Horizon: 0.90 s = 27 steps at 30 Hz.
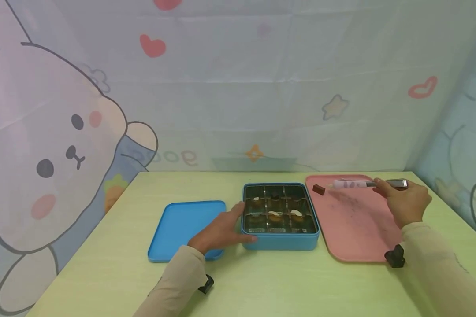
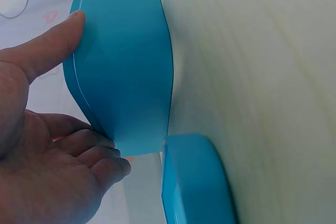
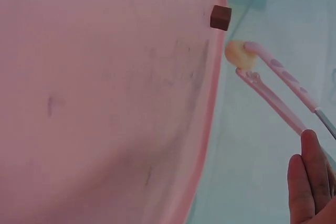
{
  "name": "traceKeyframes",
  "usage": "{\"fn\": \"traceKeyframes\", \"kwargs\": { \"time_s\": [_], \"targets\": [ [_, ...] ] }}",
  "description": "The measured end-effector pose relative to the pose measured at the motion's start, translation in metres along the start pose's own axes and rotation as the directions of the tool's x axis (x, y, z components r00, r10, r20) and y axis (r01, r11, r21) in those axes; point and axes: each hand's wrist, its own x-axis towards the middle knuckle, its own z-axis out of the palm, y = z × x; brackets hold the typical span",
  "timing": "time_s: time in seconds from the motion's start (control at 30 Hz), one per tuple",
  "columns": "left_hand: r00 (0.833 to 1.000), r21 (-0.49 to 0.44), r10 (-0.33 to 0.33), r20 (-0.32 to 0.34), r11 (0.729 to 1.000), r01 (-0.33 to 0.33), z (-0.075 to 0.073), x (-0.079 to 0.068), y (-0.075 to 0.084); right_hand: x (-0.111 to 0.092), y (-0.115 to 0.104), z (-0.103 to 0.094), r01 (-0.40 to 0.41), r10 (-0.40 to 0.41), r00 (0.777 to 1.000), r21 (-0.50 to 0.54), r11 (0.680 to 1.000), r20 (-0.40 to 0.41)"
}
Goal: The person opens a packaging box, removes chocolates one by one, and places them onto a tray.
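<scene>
My left hand holds the near-left corner of a blue box, thumb on its front wall and fingers at its left side. Inside the box is a dark divided insert; white pieces and a dark piece sit in some compartments. My right hand grips tongs with pink patterned tips above the far part of a pink tray. Between those tips is a small, rounded pale-yellow piece. A brown cube, chocolate-like, lies at the tray's far left.
A blue lid lies flat left of the box, partly behind my left arm. The tray stands close along the box's right side. Behind the pale green table hangs a printed cloth with a cartoon animal and hearts.
</scene>
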Motion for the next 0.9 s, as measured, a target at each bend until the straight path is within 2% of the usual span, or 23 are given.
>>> {"fn": "traceKeyframes", "kwargs": {
  "time_s": [0.1,0.2,0.47,0.7,0.9],
  "targets": [
    [1.0,0.002,0.003,0.002,1.0,-0.003,0.0008,-0.0002,-0.0007,0.0021,0.0032,0.0021,-0.025,0.023,0.999,-0.083,0.996,-0.033],
    [1.0,0.002,0.007,0.003,1.0,-0.007,0.0011,-0.0003,-0.0006,0.0035,0.0054,0.0037,-0.015,0.007,0.999,-0.153,0.988,-0.047],
    [1.0,0.007,0.012,-0.002,1.0,-0.012,-0.0007,-0.0015,0.0007,0.005,0.0035,0.003,0.064,-0.066,0.998,-0.291,0.955,0.004],
    [1.0,0.012,0.007,-0.001,1.0,-0.007,-0.0008,-0.0014,0.0008,0.005,-0.0013,-0.0008,0.104,-0.093,0.994,-0.313,0.944,0.049],
    [1.0,0.003,0.011,0.003,1.0,-0.011,0.0001,-0.0008,0.0007,0.004,-0.0024,-0.0051,0.124,-0.118,0.992,-0.318,0.94,0.037]
  ]
}}
